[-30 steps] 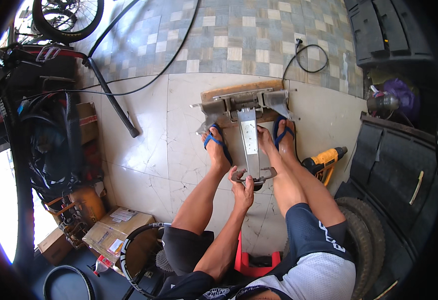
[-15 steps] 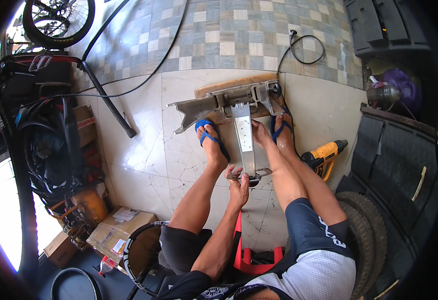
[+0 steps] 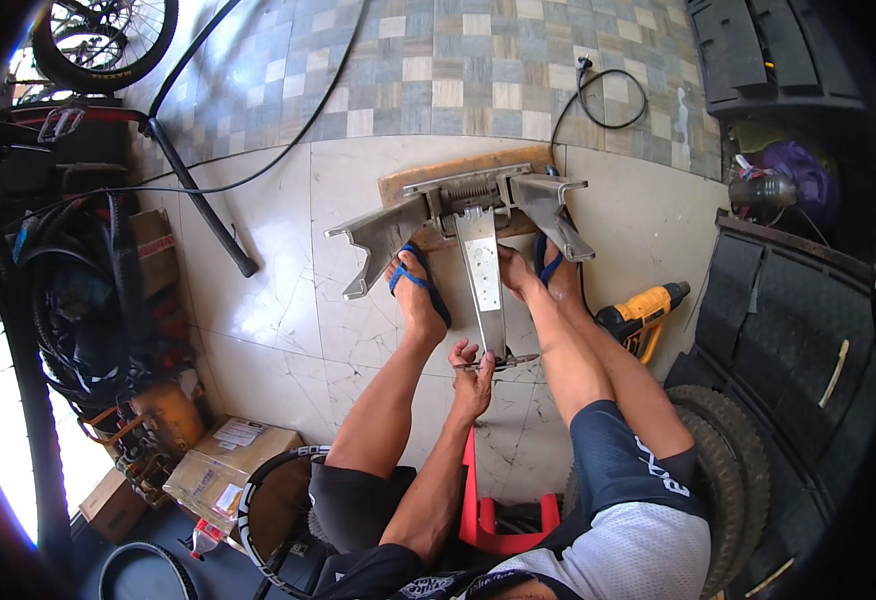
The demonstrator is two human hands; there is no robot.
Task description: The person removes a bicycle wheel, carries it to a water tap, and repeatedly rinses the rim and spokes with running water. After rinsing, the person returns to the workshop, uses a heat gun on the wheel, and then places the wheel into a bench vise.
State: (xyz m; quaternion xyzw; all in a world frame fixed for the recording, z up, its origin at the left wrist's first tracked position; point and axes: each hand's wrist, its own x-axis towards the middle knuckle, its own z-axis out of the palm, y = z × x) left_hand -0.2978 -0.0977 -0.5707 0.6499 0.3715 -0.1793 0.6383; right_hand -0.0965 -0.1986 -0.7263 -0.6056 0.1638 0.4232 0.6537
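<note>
A metal wheel truing stand (image 3: 481,262) on a wooden base (image 3: 393,190) lies on the tiles between my feet, its long central arm extending toward me. My left hand (image 3: 473,375) is closed around the near end of that arm, by a thin metal crosspiece (image 3: 518,361). My right hand (image 3: 516,270) is against the right side of the central arm higher up, its fingers partly hidden. Two notched plates, the left plate (image 3: 383,240) and the right plate (image 3: 556,212), spread out either side of a spring (image 3: 463,198).
To the right lie a yellow heat gun (image 3: 643,308), its black cord (image 3: 613,128) and bicycle tyres (image 3: 723,470). A red frame (image 3: 493,535) stands beneath me. On the left are a cardboard box (image 3: 233,465), a wheel rim (image 3: 250,520) and a black tube (image 3: 203,200).
The stand's side plates have swung outward and toward me, the right one most plainly. My left hand and the arm's near end have dropped slightly nearer me. The view has shifted a little.
</note>
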